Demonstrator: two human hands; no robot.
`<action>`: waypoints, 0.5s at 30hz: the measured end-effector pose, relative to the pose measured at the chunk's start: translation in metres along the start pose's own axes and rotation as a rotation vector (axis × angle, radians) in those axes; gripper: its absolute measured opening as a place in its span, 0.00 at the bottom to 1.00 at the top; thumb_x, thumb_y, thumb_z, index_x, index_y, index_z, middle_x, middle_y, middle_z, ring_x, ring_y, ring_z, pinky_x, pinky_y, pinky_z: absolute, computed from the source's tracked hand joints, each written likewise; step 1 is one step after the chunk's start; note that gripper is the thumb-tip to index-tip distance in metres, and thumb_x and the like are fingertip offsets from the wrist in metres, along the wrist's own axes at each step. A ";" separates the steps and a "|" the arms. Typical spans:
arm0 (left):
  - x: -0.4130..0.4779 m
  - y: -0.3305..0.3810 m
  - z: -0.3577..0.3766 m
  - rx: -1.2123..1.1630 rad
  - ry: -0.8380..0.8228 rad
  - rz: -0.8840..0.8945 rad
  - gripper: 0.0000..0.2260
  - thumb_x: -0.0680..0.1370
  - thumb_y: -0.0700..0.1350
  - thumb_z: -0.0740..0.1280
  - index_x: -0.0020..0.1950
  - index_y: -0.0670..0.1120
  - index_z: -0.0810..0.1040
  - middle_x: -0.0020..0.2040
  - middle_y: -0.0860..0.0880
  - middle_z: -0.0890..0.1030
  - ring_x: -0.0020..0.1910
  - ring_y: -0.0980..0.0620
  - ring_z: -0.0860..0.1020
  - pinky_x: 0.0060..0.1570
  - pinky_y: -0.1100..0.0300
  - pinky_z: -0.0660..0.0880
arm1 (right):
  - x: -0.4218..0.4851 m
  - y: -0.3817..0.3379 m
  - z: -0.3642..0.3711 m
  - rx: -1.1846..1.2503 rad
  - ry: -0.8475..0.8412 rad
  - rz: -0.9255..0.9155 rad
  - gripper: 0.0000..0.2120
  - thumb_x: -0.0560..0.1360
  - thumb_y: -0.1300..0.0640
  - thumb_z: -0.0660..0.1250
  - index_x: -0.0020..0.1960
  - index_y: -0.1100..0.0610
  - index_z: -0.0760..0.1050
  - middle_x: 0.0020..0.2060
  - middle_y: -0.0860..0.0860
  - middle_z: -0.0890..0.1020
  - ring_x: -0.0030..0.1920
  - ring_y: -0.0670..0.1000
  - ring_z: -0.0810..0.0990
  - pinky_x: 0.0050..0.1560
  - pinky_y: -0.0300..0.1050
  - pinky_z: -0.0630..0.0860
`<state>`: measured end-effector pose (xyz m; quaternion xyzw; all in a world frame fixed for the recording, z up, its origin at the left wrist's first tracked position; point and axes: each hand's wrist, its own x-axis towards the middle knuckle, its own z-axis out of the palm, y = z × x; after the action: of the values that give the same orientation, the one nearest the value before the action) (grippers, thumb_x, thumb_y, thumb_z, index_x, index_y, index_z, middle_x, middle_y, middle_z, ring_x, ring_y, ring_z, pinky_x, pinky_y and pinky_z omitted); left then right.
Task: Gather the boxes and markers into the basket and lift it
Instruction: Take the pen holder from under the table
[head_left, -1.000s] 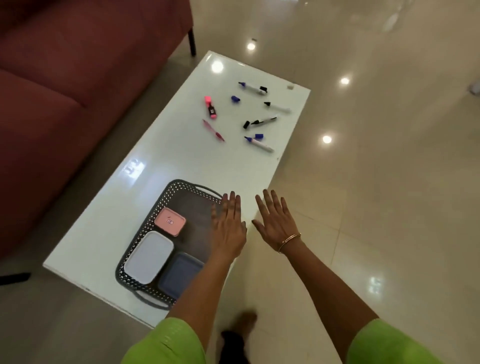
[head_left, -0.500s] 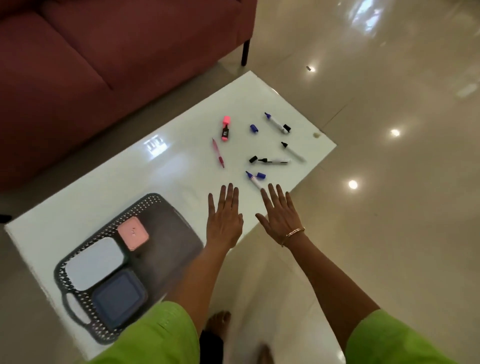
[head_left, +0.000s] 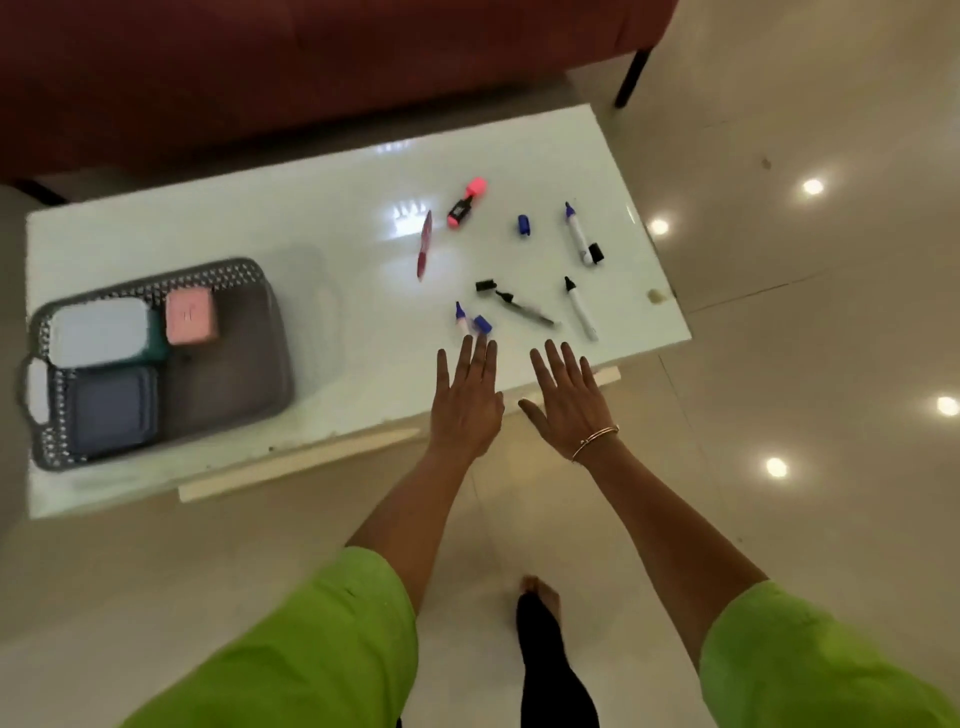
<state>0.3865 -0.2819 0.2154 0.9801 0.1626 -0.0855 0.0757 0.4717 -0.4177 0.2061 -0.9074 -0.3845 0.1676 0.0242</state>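
A grey perforated basket (head_left: 244, 332) sits at the left of the white table (head_left: 260, 228). It holds a white box (head_left: 98, 332), a pink box (head_left: 190, 316) and a dark blue box (head_left: 111, 408). Loose on the right half of the table lie a pink highlighter (head_left: 466, 202), a red pen (head_left: 424, 244), a blue cap (head_left: 523, 225), a blue-tipped marker (head_left: 577, 234), a black marker (head_left: 524, 309), a white marker with a black tip (head_left: 581, 309) and a short blue marker (head_left: 462, 318). My left hand (head_left: 467, 400) is flat and empty, fingertips beside the short blue marker. My right hand (head_left: 569, 395) is spread at the table's near edge.
A dark red sofa (head_left: 311, 67) runs along the far side of the table, with a black leg (head_left: 631, 78) at its right end. Glossy tiled floor (head_left: 805, 338) surrounds the table. My foot (head_left: 540, 597) stands on the floor close to the near edge.
The view has swung right, so the basket now sits far left. Both hands have moved to the markers, with the left fingertips reaching the short blue marker.
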 end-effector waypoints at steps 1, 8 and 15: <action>-0.004 0.016 0.008 -0.009 -0.008 -0.009 0.29 0.79 0.49 0.56 0.75 0.42 0.46 0.78 0.44 0.50 0.77 0.46 0.47 0.73 0.43 0.42 | -0.008 0.011 0.004 0.004 -0.005 -0.008 0.34 0.74 0.39 0.44 0.74 0.59 0.53 0.73 0.61 0.58 0.74 0.61 0.55 0.72 0.60 0.55; -0.016 0.105 0.064 -0.096 -0.149 -0.014 0.28 0.80 0.49 0.53 0.75 0.42 0.47 0.78 0.45 0.47 0.77 0.48 0.45 0.74 0.45 0.42 | -0.047 0.087 0.047 0.008 -0.021 -0.004 0.35 0.73 0.39 0.45 0.72 0.61 0.57 0.70 0.61 0.65 0.71 0.62 0.62 0.70 0.61 0.57; 0.023 0.148 0.151 -0.513 -0.270 -0.266 0.24 0.80 0.49 0.54 0.74 0.43 0.54 0.76 0.45 0.57 0.73 0.43 0.59 0.68 0.42 0.58 | -0.031 0.147 0.132 0.364 0.074 0.298 0.23 0.76 0.45 0.57 0.59 0.63 0.73 0.57 0.62 0.78 0.59 0.62 0.73 0.60 0.54 0.68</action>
<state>0.4354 -0.4396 0.0814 0.8788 0.2941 -0.1804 0.3297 0.5104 -0.5542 0.0655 -0.9404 -0.2088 0.2024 0.1764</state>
